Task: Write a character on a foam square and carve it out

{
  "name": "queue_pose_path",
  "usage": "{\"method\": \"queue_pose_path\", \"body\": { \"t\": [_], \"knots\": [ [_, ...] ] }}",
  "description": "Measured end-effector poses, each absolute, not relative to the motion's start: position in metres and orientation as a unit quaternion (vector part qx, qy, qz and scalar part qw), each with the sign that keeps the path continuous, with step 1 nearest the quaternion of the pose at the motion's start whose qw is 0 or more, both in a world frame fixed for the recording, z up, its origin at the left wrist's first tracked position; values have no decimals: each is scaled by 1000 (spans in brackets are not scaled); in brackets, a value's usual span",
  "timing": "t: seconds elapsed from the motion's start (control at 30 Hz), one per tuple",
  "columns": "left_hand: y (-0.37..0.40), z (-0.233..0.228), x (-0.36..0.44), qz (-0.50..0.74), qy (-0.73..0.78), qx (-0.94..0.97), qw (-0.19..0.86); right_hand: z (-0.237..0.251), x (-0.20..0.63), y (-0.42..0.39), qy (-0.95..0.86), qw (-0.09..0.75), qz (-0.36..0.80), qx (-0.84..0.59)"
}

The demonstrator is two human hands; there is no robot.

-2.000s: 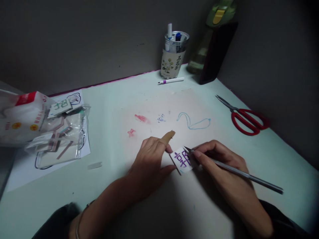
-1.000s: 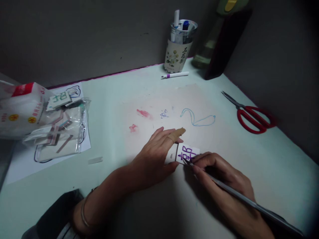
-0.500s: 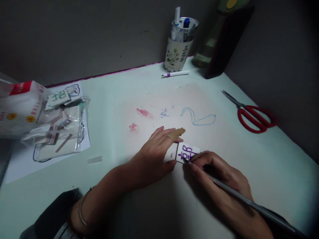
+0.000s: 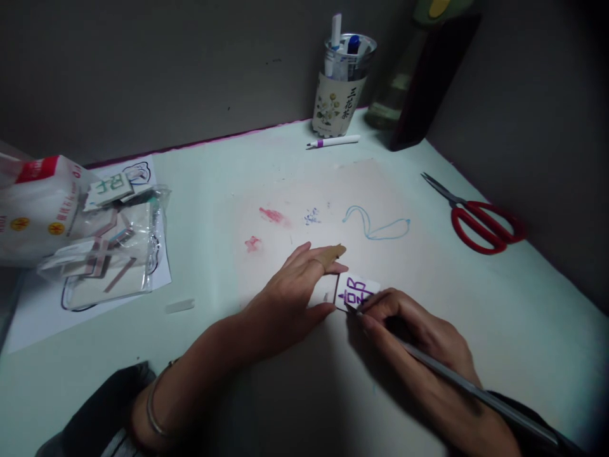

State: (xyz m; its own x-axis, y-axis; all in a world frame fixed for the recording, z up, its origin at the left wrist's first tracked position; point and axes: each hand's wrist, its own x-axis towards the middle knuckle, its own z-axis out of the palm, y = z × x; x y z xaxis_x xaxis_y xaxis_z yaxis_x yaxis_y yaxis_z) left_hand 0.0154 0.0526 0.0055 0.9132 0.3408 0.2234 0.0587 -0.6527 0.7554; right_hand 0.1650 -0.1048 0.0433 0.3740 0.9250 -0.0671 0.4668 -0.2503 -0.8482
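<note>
A small white card (image 4: 354, 292) with a purple hand-drawn character lies on the pale green table (image 4: 238, 171). My left hand (image 4: 290, 292) presses flat on the card's left part, a tan bandage on one fingertip. My right hand (image 4: 419, 336) grips a long thin grey craft knife (image 4: 451, 381). Its tip touches the card's lower left edge.
Red scissors (image 4: 476, 219) lie at the right. A cup of pens (image 4: 340, 82) and a white marker (image 4: 333, 141) stand at the back, beside a dark bottle (image 4: 419, 82). Plastic bags with paper pieces (image 4: 90, 241) lie on a sheet at the left. Pen marks stain the table's middle.
The card has been turned and shifted slightly up. My right hand moved from the card's right edge down to its lower left, knife tip now on the edge. My left hand stays pressing.
</note>
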Motion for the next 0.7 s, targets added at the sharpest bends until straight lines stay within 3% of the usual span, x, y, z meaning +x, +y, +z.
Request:
{"method": "queue_pose_path", "body": {
  "t": [0.7],
  "knots": [
    [50,2,16,211,119,896,372,43,163,-108,-458,387,315,-736]
  ]
}}
